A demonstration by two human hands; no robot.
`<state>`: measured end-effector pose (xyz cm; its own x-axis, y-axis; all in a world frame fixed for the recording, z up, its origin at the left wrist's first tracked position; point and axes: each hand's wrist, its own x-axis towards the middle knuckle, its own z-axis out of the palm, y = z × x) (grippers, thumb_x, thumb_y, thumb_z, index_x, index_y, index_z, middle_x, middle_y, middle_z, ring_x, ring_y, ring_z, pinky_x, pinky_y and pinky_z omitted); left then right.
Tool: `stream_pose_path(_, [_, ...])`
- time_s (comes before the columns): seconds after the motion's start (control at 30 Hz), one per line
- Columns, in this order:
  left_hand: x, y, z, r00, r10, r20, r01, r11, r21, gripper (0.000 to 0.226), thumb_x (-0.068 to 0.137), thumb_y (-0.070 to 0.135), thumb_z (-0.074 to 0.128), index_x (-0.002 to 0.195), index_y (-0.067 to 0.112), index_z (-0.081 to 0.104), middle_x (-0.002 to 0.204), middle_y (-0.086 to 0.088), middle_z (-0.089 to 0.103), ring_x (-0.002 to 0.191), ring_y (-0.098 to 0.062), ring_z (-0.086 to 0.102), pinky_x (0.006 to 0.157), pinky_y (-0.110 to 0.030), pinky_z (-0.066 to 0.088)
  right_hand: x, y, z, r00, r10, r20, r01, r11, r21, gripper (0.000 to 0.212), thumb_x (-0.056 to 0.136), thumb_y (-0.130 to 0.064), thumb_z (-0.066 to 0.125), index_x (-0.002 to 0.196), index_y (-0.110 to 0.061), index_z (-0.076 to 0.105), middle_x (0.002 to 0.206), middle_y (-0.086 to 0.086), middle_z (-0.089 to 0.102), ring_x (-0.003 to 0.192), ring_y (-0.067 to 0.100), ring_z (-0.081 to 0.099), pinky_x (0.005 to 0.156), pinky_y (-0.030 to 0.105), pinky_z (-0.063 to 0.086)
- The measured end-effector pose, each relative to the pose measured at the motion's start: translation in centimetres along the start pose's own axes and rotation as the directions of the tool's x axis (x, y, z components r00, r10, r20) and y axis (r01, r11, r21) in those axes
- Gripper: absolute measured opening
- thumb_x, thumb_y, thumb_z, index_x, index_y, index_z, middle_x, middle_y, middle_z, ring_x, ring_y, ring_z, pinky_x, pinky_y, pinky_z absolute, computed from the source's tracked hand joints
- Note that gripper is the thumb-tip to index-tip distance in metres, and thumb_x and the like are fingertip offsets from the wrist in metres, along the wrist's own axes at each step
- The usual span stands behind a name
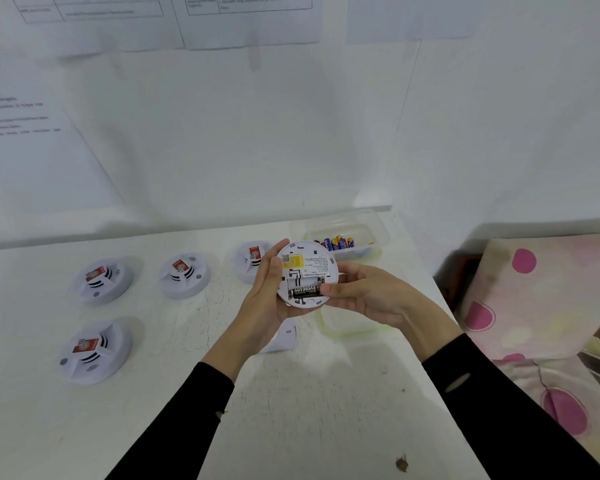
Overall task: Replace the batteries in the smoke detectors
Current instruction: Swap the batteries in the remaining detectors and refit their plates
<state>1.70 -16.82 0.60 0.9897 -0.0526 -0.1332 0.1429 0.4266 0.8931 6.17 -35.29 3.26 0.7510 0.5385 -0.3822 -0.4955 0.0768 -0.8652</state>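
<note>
White detector (309, 268), gripped by left hand (264, 306) and right hand (371, 296), partly hides battery tub (379, 230).

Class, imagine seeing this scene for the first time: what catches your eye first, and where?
At centre, the left hand and right hand hold a smoke detector back-up, the right thumb on the black battery in its open compartment. Four more detectors lie on the white table to the left; a clear tub of batteries stands behind the hands.
</note>
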Motion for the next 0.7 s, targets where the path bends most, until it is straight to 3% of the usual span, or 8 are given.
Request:
stream_pose_path(0.2, [0.3,-0.5,-0.2,1.000,0.014,-0.028,-0.013,0.999,0.041,0.037,0.106,0.030,0.033,0.142,0.030,0.044,0.134,0.001,0.059,0.115,-0.024,0.066,0.084,-0.053,0.058,0.4,0.2,0.5,0.993,-0.038,-0.109,0.020,0.987,-0.156,0.041,0.078,0.014,0.068,0.112,-0.009,0.062,0.087,0.005,0.072,0.090,0.023,0.070,0.082,0.030,0.059])
stream_pose_path(0.3, [0.6,-0.9,-0.1,0.999,0.016,-0.036,-0.013,0.997,0.078,0.036,0.106,0.031,0.033,0.141,0.031,0.044,0.129,0.007,0.060,0.111,-0.019,0.068,0.082,-0.052,0.059,0.6,0.5,0.6,0.985,-0.068,-0.159,0.028,0.970,-0.243,0.047,0.077,0.012,0.070,0.116,-0.011,0.059,0.095,0.009,0.069,0.094,0.025,0.068,0.082,0.029,0.058])
stream_pose_path(0.43, [0.6,-1.4,0.1,0.997,-0.024,-0.075,0.020,0.999,-0.051,0.037,0.107,0.030,0.033,0.141,0.028,0.045,0.131,-0.002,0.062,0.113,-0.027,0.067,0.082,-0.054,0.059,0.7,0.3,0.1,0.994,-0.035,-0.106,-0.007,0.929,-0.371,0.047,0.082,-0.004,0.073,0.124,-0.013,0.056,0.111,0.012,0.067,0.103,0.025,0.066,0.090,0.030,0.055])
stream_pose_path(0.5, [0.8,-1.3,0.1,0.995,-0.037,-0.096,0.028,0.995,-0.092,0.036,0.106,0.030,0.034,0.140,0.027,0.047,0.132,-0.005,0.062,0.115,-0.030,0.066,0.084,-0.056,0.058,0.3,-0.7,-0.9,0.998,-0.025,-0.060,0.001,0.929,-0.370,0.035,0.089,-0.019,0.068,0.123,-0.017,0.061,0.114,0.006,0.067,0.102,0.019,0.065,0.090,0.027,0.054])
stream_pose_path(0.57, [1.0,-1.1,-0.1,0.994,-0.035,-0.105,0.025,0.995,-0.091,0.034,0.106,0.029,0.035,0.137,0.028,0.049,0.131,-0.002,0.062,0.116,-0.029,0.064,0.085,-0.057,0.057,-0.1,-1.8,-2.6,0.977,-0.072,-0.203,-0.023,0.901,-0.432,0.015,0.096,-0.025,0.058,0.104,-0.019,0.069,0.104,0.004,0.067,0.086,0.018,0.064,0.081,0.027,0.055])
stream_pose_path(0.6, [1.0,-1.0,-0.2,0.994,-0.034,-0.104,0.023,0.995,-0.098,0.033,0.106,0.029,0.035,0.134,0.029,0.051,0.127,0.001,0.064,0.116,-0.028,0.065,0.085,-0.058,0.057,-0.1,-2.2,-3.4,0.943,-0.103,-0.316,-0.099,0.819,-0.565,0.019,0.098,-0.024,0.054,0.088,-0.019,0.069,0.095,0.006,0.066,0.076,0.020,0.061,0.073,0.025,0.054])
stream_pose_path(0.63, [1.1,-1.0,-0.2,0.994,-0.035,-0.100,0.024,0.994,-0.111,0.031,0.106,0.029,0.035,0.132,0.030,0.053,0.124,0.002,0.066,0.114,-0.027,0.066,0.084,-0.058,0.057,0.0,-2.3,-4.1,0.910,-0.135,-0.393,-0.220,0.645,-0.732,0.027,0.098,-0.023,0.052,0.073,-0.017,0.063,0.087,0.009,0.065,0.071,0.023,0.057,0.063,0.023,0.050])
stream_pose_path(0.7, [1.2,-1.0,-0.1,0.995,-0.047,-0.090,0.035,0.991,-0.129,0.030,0.106,0.029,0.036,0.129,0.030,0.055,0.121,0.003,0.067,0.112,-0.027,0.066,0.083,-0.058,0.057,0.4,-1.7,-4.3,0.871,-0.181,-0.457,-0.424,0.196,-0.884,0.033,0.095,-0.019,0.052,0.063,-0.014,0.044,0.084,0.012,0.062,0.072,0.025,0.052,0.050,0.021,0.036])
